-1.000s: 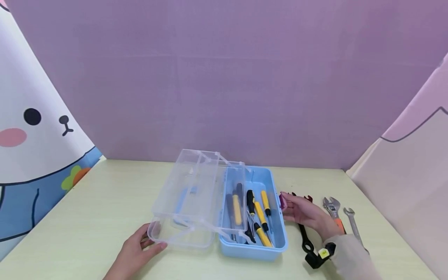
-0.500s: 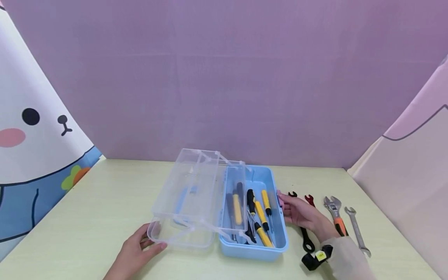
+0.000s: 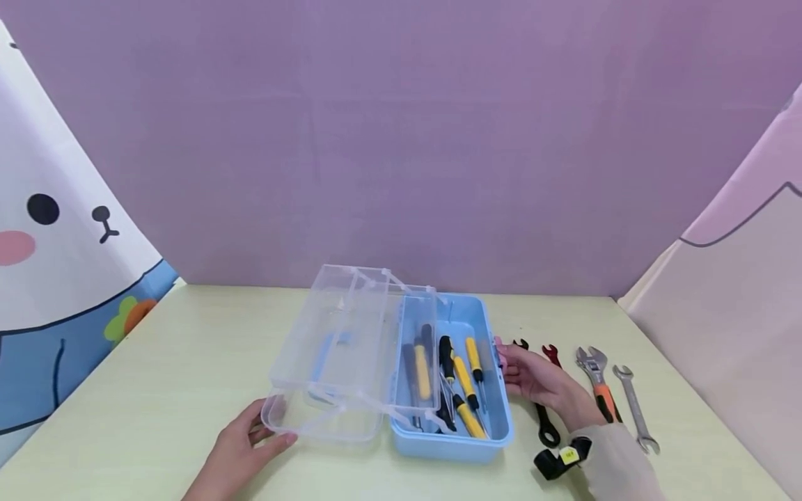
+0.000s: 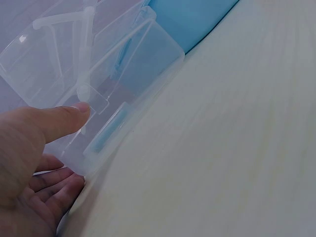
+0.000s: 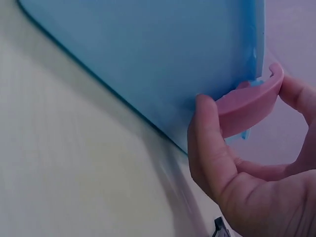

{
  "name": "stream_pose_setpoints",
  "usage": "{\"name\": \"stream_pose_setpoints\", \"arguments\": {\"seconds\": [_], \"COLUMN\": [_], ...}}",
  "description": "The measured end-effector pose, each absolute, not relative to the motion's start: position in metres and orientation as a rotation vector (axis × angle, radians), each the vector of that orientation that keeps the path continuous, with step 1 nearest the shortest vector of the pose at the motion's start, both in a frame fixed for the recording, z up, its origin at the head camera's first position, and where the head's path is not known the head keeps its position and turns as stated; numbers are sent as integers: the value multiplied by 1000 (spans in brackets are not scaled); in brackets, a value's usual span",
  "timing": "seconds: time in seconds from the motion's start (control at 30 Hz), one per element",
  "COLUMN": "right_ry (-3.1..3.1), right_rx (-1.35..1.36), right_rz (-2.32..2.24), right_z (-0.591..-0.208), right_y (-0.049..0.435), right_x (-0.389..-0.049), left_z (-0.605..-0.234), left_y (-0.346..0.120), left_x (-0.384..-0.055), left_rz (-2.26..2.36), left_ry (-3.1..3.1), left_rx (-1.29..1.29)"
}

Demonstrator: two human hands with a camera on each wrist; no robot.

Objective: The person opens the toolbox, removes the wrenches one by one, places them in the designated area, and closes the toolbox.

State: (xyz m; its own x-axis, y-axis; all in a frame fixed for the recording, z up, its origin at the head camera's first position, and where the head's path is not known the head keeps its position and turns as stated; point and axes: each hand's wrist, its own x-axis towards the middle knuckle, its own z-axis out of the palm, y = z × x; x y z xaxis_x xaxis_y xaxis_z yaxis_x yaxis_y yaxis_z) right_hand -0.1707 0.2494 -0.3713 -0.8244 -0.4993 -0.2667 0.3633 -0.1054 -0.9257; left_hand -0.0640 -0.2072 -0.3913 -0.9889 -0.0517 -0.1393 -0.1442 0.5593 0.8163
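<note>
A blue toolbox (image 3: 446,450) stands on the table with its clear plastic lid (image 3: 341,348) swung open to the left. Inside lie several screwdrivers (image 3: 465,379) with yellow and black handles; the lid's inner tray overlaps some of them. At the lid's near left corner, my left hand (image 3: 237,445) holds the edge, thumb (image 4: 69,118) over the plastic and fingers curled below. My right hand (image 3: 541,383) pinches the pink latch (image 5: 249,108) on the toolbox's right side between thumb and fingertips.
Right of the toolbox lie a black wrench (image 3: 548,426), a red-ended wrench (image 3: 552,353), an adjustable wrench (image 3: 596,376) with an orange and black handle, and a silver open-end wrench (image 3: 635,407). A purple cloth (image 3: 401,153) hangs behind the table.
My right hand has tilted the pink latch against the toolbox's side and shifted slightly left, uncovering more of the black wrench. The left hand and lid stay in place.
</note>
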Motion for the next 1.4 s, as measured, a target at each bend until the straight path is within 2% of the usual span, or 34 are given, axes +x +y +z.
{"name": "stream_pose_setpoints", "arguments": {"seconds": [0.3, 0.57, 0.8, 1.07, 1.4], "right_ry": [1567, 1581, 1584, 1566, 1561], "right_rx": [-132, -116, -98, -115, -136], "right_rz": [-2013, -2019, -2018, -2023, -2037], "right_z": [-374, -372, -374, -376, -377], "right_y": [245, 251, 249, 248, 248], "right_x": [-170, -169, -169, -170, -168], "left_z": [-388, -390, -378, -364, -333], "left_y": [-210, -203, -200, -195, -180], "left_x": [-62, -62, -56, -50, -48], "left_rz": [1474, 1589, 1565, 1489, 1423], "left_ry": [2628, 2651, 2747, 3187, 3389], "left_rx": [-178, -75, -116, 239, 331]}}
